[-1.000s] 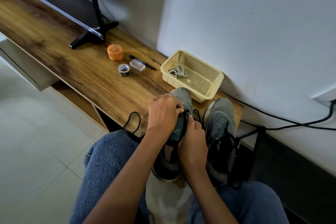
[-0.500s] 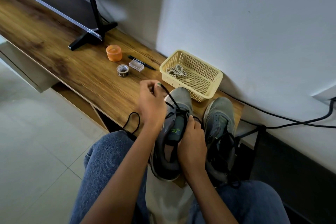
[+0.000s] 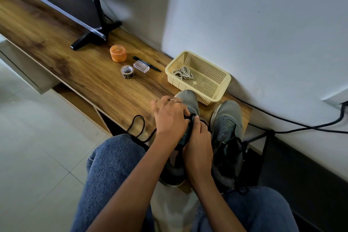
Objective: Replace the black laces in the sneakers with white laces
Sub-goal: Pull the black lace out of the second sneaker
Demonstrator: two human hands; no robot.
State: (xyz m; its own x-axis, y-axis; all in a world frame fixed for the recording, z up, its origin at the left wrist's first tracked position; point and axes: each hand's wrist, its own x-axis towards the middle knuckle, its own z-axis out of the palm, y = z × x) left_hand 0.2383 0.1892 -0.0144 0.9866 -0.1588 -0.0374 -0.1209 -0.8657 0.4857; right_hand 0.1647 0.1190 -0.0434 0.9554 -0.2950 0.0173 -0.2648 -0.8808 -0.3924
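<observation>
Two grey sneakers stand side by side on the wooden shelf's near end. Over the left sneaker (image 3: 189, 100) lie both my hands. My left hand (image 3: 170, 117) covers its lace area and pinches the black lace (image 3: 138, 128), which loops out to the left over the shelf edge. My right hand (image 3: 197, 141) grips the shoe's tongue and right side. The right sneaker (image 3: 228, 124) still carries black laces. A bundle of white laces (image 3: 182, 73) lies in the cream basket (image 3: 220, 84) behind the shoes.
On the wooden shelf (image 3: 75, 62) stand an orange jar (image 3: 118, 53), a tape roll (image 3: 127, 71), a clear small box (image 3: 141, 67) and a black pen (image 3: 148, 65). A black TV stand foot (image 3: 94, 37) sits further left. Black cables (image 3: 301, 126) run along the wall at right.
My left hand, which had pulled the black lace up and left half a second ago, has come back down onto the left sneaker's laces. My right hand has stayed on the shoe.
</observation>
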